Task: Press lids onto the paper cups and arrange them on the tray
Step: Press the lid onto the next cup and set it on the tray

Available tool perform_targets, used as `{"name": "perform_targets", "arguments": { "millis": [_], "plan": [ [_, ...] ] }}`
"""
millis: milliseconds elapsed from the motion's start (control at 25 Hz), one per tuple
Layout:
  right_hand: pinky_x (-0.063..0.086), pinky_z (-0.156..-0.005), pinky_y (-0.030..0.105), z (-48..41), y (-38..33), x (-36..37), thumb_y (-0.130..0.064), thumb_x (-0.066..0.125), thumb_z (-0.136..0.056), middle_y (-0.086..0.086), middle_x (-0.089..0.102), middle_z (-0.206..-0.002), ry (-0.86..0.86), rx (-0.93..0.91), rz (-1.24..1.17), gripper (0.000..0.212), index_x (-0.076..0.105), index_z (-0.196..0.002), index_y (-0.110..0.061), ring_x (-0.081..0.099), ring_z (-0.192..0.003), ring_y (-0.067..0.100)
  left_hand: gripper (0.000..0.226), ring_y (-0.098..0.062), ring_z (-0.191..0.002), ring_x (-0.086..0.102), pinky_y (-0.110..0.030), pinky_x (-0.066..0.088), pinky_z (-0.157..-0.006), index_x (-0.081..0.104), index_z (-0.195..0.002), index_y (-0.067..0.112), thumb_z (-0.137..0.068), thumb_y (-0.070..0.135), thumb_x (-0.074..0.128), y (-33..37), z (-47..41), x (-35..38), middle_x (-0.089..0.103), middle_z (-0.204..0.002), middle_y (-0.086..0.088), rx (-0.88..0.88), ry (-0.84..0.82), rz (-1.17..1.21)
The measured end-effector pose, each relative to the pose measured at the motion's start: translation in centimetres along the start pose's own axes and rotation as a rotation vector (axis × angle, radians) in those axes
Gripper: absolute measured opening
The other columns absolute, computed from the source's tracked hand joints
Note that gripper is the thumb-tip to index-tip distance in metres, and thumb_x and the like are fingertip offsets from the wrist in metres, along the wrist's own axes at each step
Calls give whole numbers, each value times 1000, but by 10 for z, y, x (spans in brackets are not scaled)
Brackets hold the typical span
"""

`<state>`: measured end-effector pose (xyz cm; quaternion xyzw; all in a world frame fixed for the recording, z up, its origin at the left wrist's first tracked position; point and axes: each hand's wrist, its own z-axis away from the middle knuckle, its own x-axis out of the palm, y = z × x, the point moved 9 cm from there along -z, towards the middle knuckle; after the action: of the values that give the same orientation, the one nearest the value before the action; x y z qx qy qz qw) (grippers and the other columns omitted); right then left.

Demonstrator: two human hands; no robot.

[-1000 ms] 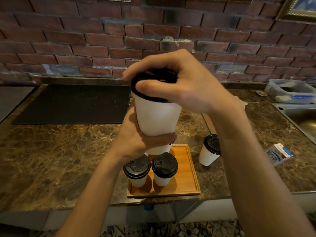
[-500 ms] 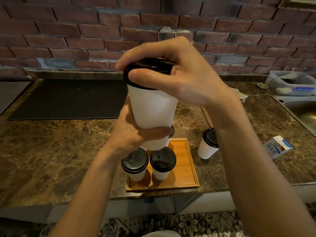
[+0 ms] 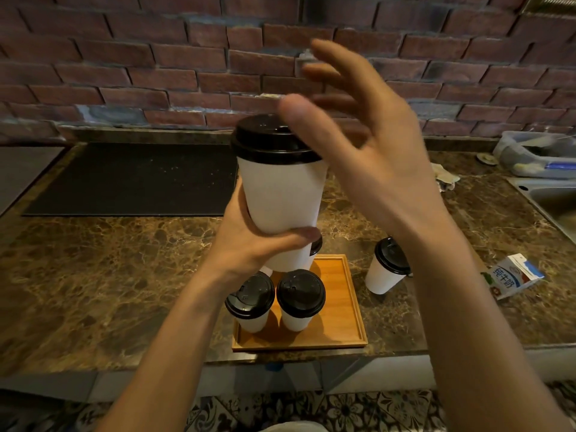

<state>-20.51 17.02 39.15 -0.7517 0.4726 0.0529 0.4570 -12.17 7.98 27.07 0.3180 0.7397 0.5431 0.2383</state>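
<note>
My left hand (image 3: 249, 241) grips a white paper cup (image 3: 282, 198) near its base and holds it upright above the wooden tray (image 3: 343, 294). A black lid (image 3: 268, 140) sits on the cup. To the right of the lid my right hand (image 3: 364, 145) hovers with fingers spread, holding nothing. Two lidded cups (image 3: 251, 302) (image 3: 300, 299) stand at the tray's front left. Behind them another lidded cup (image 3: 314, 246) is mostly hidden by the held one. One more lidded cup (image 3: 388, 266) stands on the counter right of the tray.
A small milk carton (image 3: 511, 275) lies on the marble counter at the right. A sink (image 3: 551, 201) and a plastic container (image 3: 536, 155) are at the far right. A black mat (image 3: 134, 179) covers the counter's back left. A brick wall runs behind.
My right hand has let go of the lid and lifted off to the right with its fingers spread. The left hand still holds the cup in the same place.
</note>
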Motion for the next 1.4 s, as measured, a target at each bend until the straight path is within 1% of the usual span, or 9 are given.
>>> {"name": "perform_targets", "arguments": {
  "millis": [160, 240, 360, 480, 600, 720, 840, 1080, 1400],
  "plan": [
    [48, -100, 30, 41, 47, 29, -83, 50, -66, -21, 49, -140, -188, 361, -156, 94, 31, -147, -39, 49, -124, -2, 90, -5, -103, 63, -19, 54, -76, 47, -118, 35, -40, 38, 90, -6, -3, -5, 65, -107, 18, -35, -6, 35],
    [51, -83, 16, 57, 54, 52, -75, 64, -67, -25, 55, -122, -236, 417, -199, 79, 39, -134, -40, 54, -110, -9, 79, -3, -102, 63, -16, 53, -75, 47, -116, 36, -48, 33, 87, -6, -3, -2, 67, -106, 17, -39, -21, 22],
    [48, -69, 4, 66, 61, 60, -61, 77, -66, -26, 53, -107, -110, 457, -221, 74, 36, -124, -38, 52, -98, -17, 73, -2, -105, 61, -18, 53, -80, 44, -123, 34, -59, 25, 78, -9, -2, 6, 62, -113, 11, -75, -22, -19],
    [49, -72, 6, 65, 63, 54, -57, 79, -64, -27, 50, -108, 12, 468, -219, 81, 35, -129, -35, 51, -100, -16, 63, -6, -108, 60, -16, 53, -82, 41, -126, 29, -73, 12, 72, -12, 0, 13, 59, -115, 6, -80, -23, -46],
    [53, -85, 22, 60, 65, 49, -58, 80, -61, -22, 52, -115, 10, 469, -186, 91, 35, -136, -31, 53, -106, -4, 61, -7, -103, 63, -21, 56, -80, 40, -131, 22, -81, -2, 67, -18, 2, 18, 60, -113, 4, -108, -43, -49],
    [55, -90, 33, 55, 70, 49, -63, 78, -57, -17, 53, -121, -72, 489, -178, 96, 34, -137, -32, 55, -110, 3, 71, -7, -101, 64, -24, 57, -78, 37, -135, 20, -77, -4, 70, -20, 2, 16, 60, -113, 4, -124, -39, -41],
    [55, -91, 39, 54, 73, 50, -53, 84, -60, -12, 55, -124, -84, 502, -260, 94, 36, -138, -32, 56, -113, 9, 79, -13, -105, 62, -29, 58, -81, 35, -137, 21, -72, 3, 76, -20, 1, 16, 58, -117, 3, -130, -55, -45],
    [58, -82, 26, 47, 64, 39, -55, 83, -58, -20, 56, -115, -39, 415, -283, 85, 43, -130, -37, 58, -105, 0, 77, -9, -113, 59, -22, 52, -87, 43, -128, 22, -59, 30, 76, -5, -6, 18, 60, -119, 2, -80, -186, -68],
    [56, -83, 26, 44, 63, 33, -47, 85, -63, -18, 56, -118, -34, 396, -283, 85, 43, -135, -34, 57, -107, 0, 78, -12, -113, 59, -27, 54, -88, 38, -135, 14, -65, 15, 73, -4, -10, 21, 58, -121, -2, -81, -216, -85]
  ]
}}
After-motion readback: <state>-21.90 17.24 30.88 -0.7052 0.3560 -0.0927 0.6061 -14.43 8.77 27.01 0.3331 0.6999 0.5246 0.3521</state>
